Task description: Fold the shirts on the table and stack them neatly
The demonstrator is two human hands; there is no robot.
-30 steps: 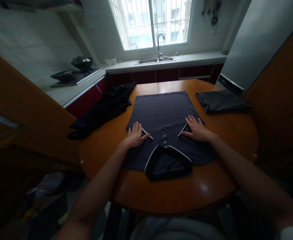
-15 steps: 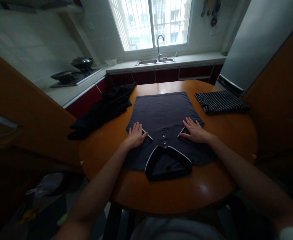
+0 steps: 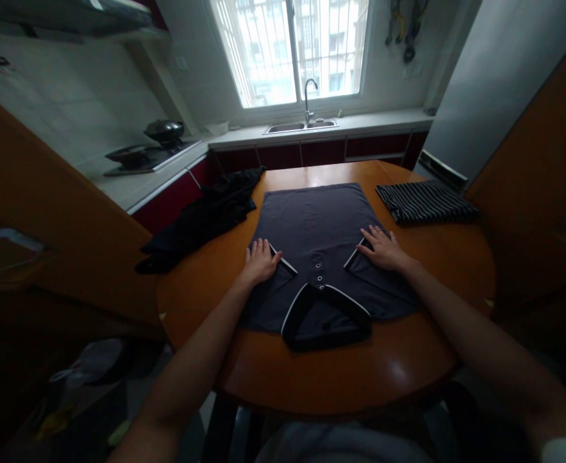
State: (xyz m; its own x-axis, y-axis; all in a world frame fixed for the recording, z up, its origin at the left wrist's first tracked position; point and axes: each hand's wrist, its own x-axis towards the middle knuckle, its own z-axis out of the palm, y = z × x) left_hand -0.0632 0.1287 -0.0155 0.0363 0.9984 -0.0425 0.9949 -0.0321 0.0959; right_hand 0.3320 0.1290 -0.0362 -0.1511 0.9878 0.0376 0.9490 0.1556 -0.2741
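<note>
A dark grey polo shirt (image 3: 312, 218) lies spread front up, its black collar (image 3: 328, 341) with white edging pointing toward me. Several light buttons run up its middle. Both short sleeves are laid inward over the front, their white-trimmed cuffs slanting. My left hand (image 3: 260, 260) rests flat on the left sleeve, by its cuff. On the right sleeve, next to the other cuff, my right hand (image 3: 382, 249) lies with its fingers spread. Neither hand grips the cloth.
The shirt is on a round wooden table (image 3: 331, 386). Crumpled black clothing (image 3: 200, 215) lies at the table's left edge. A folded black-and-white striped garment (image 3: 425, 200) sits at the right. Beyond are a sink (image 3: 285, 128), a stove (image 3: 152, 157) and a fridge (image 3: 471, 90).
My right hand has shifted slightly outward along the right sleeve, baring more of its cuff. My left hand stays almost in place. The view has tilted up a little.
</note>
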